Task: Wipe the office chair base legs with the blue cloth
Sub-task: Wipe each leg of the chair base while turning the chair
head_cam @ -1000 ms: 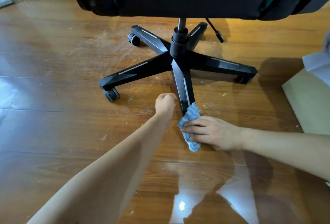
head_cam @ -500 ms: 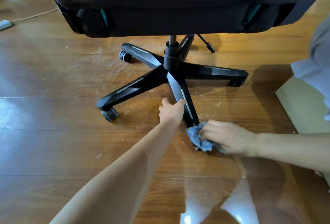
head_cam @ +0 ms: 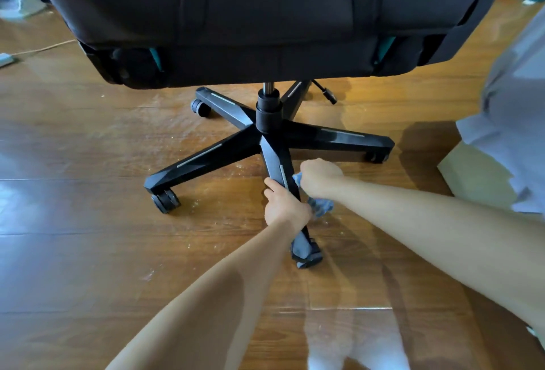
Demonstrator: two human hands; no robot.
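Observation:
A black five-legged chair base (head_cam: pixel 268 122) stands on castors on the wooden floor, under the black seat (head_cam: pixel 250 15). The near leg (head_cam: pixel 278 163) points toward me and ends in a castor (head_cam: pixel 306 254). My left hand (head_cam: pixel 284 206) grips this leg from its left side, about halfway along. My right hand (head_cam: pixel 318 176) is closed on the blue cloth (head_cam: pixel 320 206) and presses it against the right side of the same leg. A bunch of cloth hangs below the hand; the rest is hidden in the fist.
The wooden floor (head_cam: pixel 88 222) is dusty around the base. A pale box or cushion (head_cam: pixel 472 175) and grey fabric (head_cam: pixel 516 110) lie at the right. A cable and a white plug (head_cam: pixel 6 60) lie at the far left. Other legs spread left, right and behind.
My left hand closed around the near leg. My right hand carried the cloth from the leg's tip up along its right side. The view moved closer, so the near castor now shows.

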